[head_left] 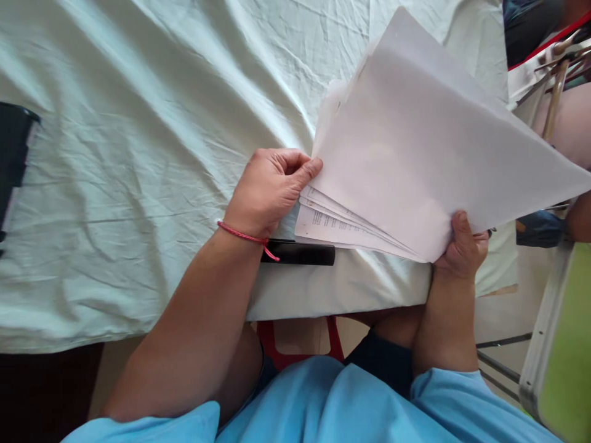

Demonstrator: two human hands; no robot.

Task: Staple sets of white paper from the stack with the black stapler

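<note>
Your right hand [462, 246] is pinching the sheaf of papers [415, 154] in its grip while your left hand [268, 191] is thumbing the sheets' edges above the tabletop [138, 154].

1. The stack of papers [415, 154] is the landmark; it is held tilted above the right part of the tabletop [138, 154], reaching past the tabletop's right edge.
2. The left hand [270, 191] is at the stack's left edge, thumb touching the top sheet.
3. The right hand [462, 246] grips the stack's near corner, at the tabletop's near edge.
4. The flat bar-shaped object [300, 253] lies on the tabletop just below the stack's lower left corner, partly under the left wrist.
5. The dark container [13, 154] sits far left of the stack, at the tabletop's left edge.
6. A chair frame [554, 80] stands right of the stack, off the tabletop.
</note>
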